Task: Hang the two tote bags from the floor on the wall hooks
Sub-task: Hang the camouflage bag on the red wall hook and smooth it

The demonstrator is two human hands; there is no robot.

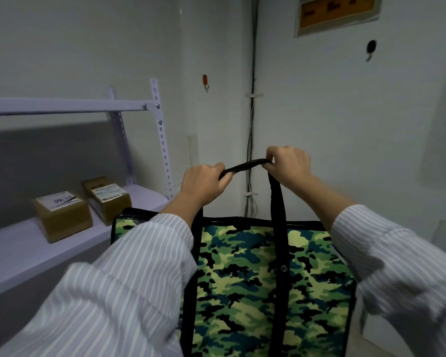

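A green camouflage tote bag (263, 287) with black trim hangs in front of me, lifted off the floor. Its black handle (245, 166) is stretched between my hands. My left hand (204, 184) grips the handle's left end and my right hand (289, 166) pinches its right end. On the wall ahead is a red hook (205, 82), above and slightly left of my hands. A black hook (370, 48) is higher up on the right wall. Both hooks are bare. No second tote bag is in view.
A white metal shelf rack (155, 109) stands at the left, with two taped cardboard boxes (62, 215) on its lower board. Cables (251, 140) run down the wall corner behind the handle. An orange-and-white panel (337, 11) is mounted top right.
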